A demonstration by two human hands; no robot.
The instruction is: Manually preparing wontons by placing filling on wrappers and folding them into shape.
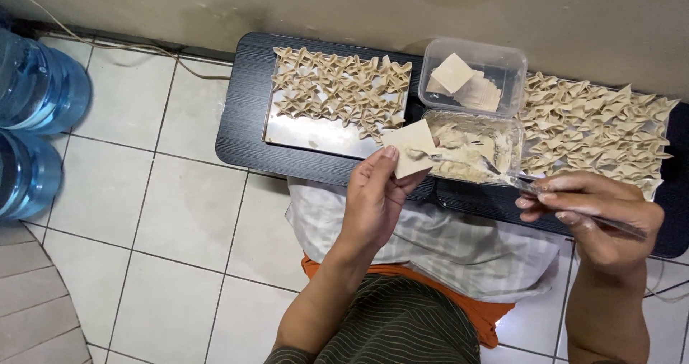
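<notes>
Beyond my hands I see the low black wooden tabletop (244, 131), carrying a steel tray of folded pale dumplings (337, 88) ahead of my left hand (373, 199) and another heap past my right hand (596, 217). Between them, two clear plastic tubs (474, 109) crowd my reach. My left hand pinches a thin square dough wrapper (410, 143) by its lower edge; it looks light, limp and easy to tear. My right hand grips a metal spoon (495, 169), its tip over the filling tub, just right of the wrapper.
</notes>
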